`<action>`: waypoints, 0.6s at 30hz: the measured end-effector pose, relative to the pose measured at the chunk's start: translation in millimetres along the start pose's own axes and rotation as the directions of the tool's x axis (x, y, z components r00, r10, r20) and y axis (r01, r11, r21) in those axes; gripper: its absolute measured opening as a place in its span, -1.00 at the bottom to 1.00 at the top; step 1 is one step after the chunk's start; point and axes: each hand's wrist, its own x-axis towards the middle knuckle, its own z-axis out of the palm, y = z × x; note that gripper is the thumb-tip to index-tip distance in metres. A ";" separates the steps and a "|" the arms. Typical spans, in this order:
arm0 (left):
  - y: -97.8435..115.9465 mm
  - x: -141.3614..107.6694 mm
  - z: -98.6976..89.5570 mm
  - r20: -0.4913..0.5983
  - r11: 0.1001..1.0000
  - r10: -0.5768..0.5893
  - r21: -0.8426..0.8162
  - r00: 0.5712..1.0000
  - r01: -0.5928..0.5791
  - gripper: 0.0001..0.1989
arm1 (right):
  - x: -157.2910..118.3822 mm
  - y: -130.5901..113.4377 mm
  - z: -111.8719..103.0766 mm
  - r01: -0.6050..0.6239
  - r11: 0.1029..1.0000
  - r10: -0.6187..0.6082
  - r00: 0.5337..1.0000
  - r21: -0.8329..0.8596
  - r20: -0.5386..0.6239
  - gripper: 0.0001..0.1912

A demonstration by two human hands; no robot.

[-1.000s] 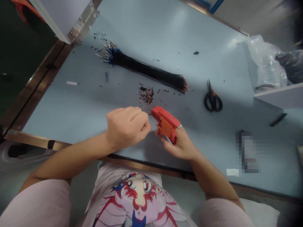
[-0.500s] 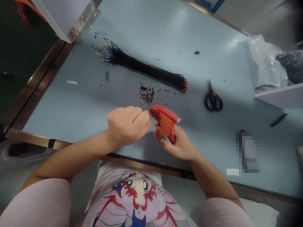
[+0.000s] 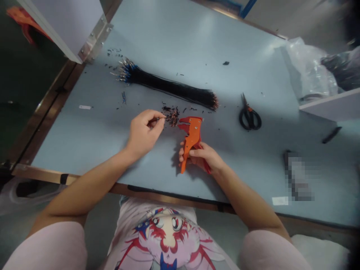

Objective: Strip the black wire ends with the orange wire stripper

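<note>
My left hand (image 3: 144, 131) pinches a thin wire (image 3: 157, 119) between thumb and fingers, its tip reaching the small pile of stripped insulation scraps (image 3: 172, 117). My right hand (image 3: 198, 157) grips an orange-red wire stripper (image 3: 192, 137) upright, its jaws pointing up and a little apart from the wire tip. Beyond both hands lies a long bundle of black wires (image 3: 165, 85), with blue-and-metal terminals at its left end. Black-handled scissors (image 3: 249, 118) rest to the right.
The blue-grey work table (image 3: 225, 67) is strewn with black scraps, and its near edge has a metal trim (image 3: 168, 197). A clear plastic bag (image 3: 309, 71) sits at the back right, below a white shelf (image 3: 329, 107). A pixelated object (image 3: 295, 176) lies to the right.
The wire stripper has turned to stand upright in my right hand, showing its orange face. My left hand has drawn away from it to the left with the wire.
</note>
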 end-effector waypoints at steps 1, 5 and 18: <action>-3.4 2.3 2.9 0.024 0.996 -0.054 -0.063 0.998 0.055 -0.92 | 2.1 0.5 -1.5 -0.004 0.999 0.003 1.000 0.047 0.024 -0.64; -5.7 2.4 11.1 0.113 0.970 -0.158 -0.170 0.981 0.176 -0.91 | 2.3 1.5 -1.5 -0.024 0.994 0.012 0.993 0.107 0.115 -0.69; -2.5 -8.9 22.7 0.199 0.940 -0.211 -0.227 0.957 0.254 -0.87 | -3.7 1.2 2.9 -0.003 0.998 -0.014 0.968 0.067 0.249 -0.71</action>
